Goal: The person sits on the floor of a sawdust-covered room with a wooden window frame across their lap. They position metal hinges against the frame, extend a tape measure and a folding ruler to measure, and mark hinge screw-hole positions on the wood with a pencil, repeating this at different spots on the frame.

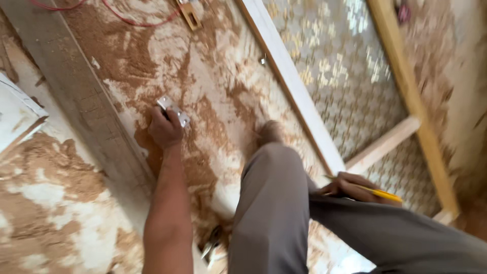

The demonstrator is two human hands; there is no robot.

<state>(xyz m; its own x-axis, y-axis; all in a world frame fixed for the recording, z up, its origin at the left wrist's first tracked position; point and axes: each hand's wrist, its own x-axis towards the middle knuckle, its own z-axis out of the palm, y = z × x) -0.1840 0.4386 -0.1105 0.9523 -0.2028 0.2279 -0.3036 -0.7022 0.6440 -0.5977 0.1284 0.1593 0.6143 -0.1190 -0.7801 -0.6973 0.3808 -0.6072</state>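
Note:
My left hand [165, 129] reaches down to the sawdust-covered floor and grips a small shiny metal hinge [173, 110] lying there. My right hand [349, 186] rests on my thigh, fingers closed around a yellow pencil [379, 193] that points right. My bent leg in grey trousers [274, 203] fills the lower middle, with my foot [269, 132] on the floor.
A white-edged wooden frame [289, 81] with a patterned panel [345, 66] lies at the right, with a bare wood rail [408, 91] and crosspiece [383, 144]. A grey plank [76, 86] runs along the left. Red wire [127, 20] and a small wooden block [190, 15] lie at the top.

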